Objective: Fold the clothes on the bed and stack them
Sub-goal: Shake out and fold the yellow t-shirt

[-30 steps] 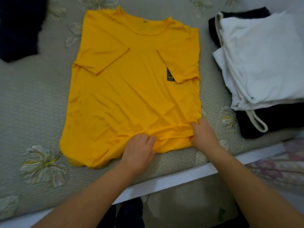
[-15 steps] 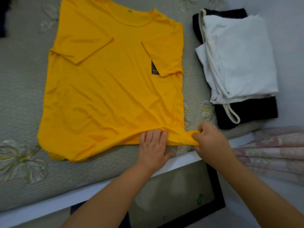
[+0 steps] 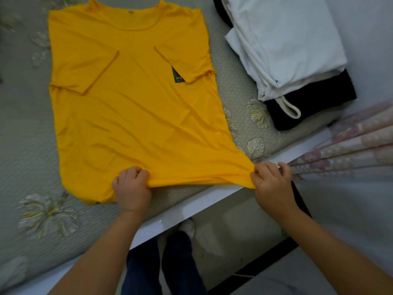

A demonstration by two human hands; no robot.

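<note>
A yellow T-shirt (image 3: 136, 111) lies flat on the bed (image 3: 27, 145), collar at the far end, both sleeves folded inward. A small dark patch shows under the right sleeve. My left hand (image 3: 130, 187) grips the bottom hem near its middle with curled fingers. My right hand (image 3: 271, 182) pinches the hem's right corner, pulled out over the bed's white edge (image 3: 212, 202). The hem is stretched taut between both hands. A stack of folded clothes, white (image 3: 285, 41) on top of black (image 3: 312, 107), sits at the far right.
The bed has a grey-green cover with leaf prints. A floral curtain (image 3: 353, 145) hangs to the right of the bed's corner. Below the bed edge are the floor and my legs (image 3: 161, 267) in dark trousers.
My left hand went from lying flat on the hem to gripping it. My right hand has pulled the hem's corner further right, past the bed edge. The camera has shifted closer.
</note>
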